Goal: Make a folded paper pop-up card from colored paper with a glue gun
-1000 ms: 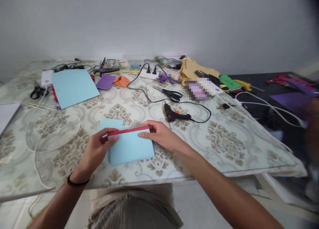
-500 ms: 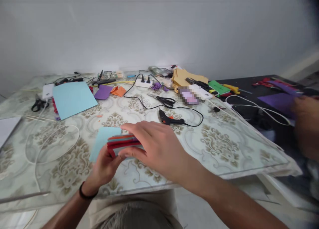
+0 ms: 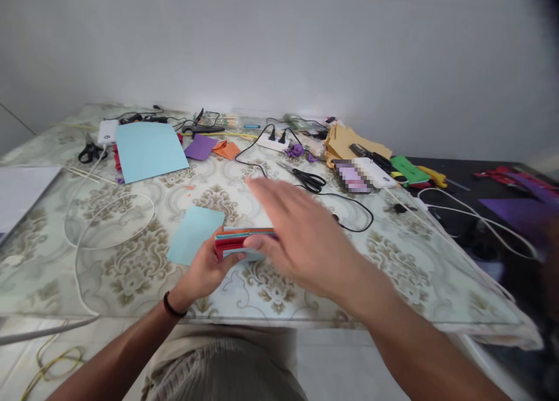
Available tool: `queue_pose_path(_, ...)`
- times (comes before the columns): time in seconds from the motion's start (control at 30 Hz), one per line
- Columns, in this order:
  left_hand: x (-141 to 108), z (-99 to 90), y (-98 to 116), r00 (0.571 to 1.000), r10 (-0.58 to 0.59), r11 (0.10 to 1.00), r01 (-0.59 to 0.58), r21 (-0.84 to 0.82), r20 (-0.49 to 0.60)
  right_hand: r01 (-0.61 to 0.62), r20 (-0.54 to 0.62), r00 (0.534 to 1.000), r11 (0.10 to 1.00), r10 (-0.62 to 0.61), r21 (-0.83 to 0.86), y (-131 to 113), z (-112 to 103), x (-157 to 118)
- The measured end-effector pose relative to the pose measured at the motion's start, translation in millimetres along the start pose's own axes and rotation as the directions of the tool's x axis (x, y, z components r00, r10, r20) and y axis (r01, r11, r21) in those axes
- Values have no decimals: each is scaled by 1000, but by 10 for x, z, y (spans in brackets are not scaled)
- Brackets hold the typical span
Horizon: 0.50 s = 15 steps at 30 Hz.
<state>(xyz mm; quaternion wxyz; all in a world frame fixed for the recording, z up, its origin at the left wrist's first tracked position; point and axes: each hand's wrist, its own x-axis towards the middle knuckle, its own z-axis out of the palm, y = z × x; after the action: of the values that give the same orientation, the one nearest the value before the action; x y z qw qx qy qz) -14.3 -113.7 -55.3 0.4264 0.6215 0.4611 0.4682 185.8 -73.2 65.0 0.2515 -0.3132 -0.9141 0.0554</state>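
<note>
My left hand [image 3: 204, 273] is closed around the left end of a stack of coloured paper [image 3: 229, 244], with red, orange and light blue edges showing. It holds the stack just above the table. My right hand [image 3: 305, 232], smeared by motion, is over the stack's right end. Its fingers are stretched out and raised above the paper, and its thumb lies at the stack's top edge. A light blue paper square [image 3: 196, 229] lies on the table behind my left hand. Most of the glue gun is hidden behind my right hand.
Black-handled scissors [image 3: 308, 180] and a power strip [image 3: 273, 141] lie beyond my hands. A larger light blue sheet [image 3: 151, 151] is at the back left, near a looped white cable [image 3: 76, 267]. Tan paper [image 3: 356, 142] and a green case [image 3: 408, 169] are at the right.
The view has shifted, so the table's things appear moved. My right hand's fingers have lifted off the stack and straightened. My left hand still holds the paper. Another person's hand at right has mostly left view.
</note>
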Motion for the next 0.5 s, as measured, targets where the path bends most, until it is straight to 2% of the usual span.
queue_pose_path(0.1, -8, 5, -54, 1000, 18, 999, -17, -45, 9, 33, 112, 993, 999, -32, -4, -54, 186, 3)
queue_pose_path(0.2, -11, 2, -95, 999, 35, 998, -34, -56, 29, 11, 131, 991, 1000, -7, -24, -75, 306, 0)
queue_pose_path(0.3, 0, -24, -50, 998, 50, 997, -47, -64, 38, -30, 230, 972, 998, 40, -47, -58, 284, -7)
queue_pose_path(0.37, 7, -64, 43, 998, 29, 999, -27, -35, 53, -51, 300, 953, 999, 49, -2, -39, 223, -24)
queue_pose_path(0.5, -4, -161, 276, 980, -37, 999, 32, 26, 196, -133, 241, 967, 974, 87, 184, -20, 100, -66)
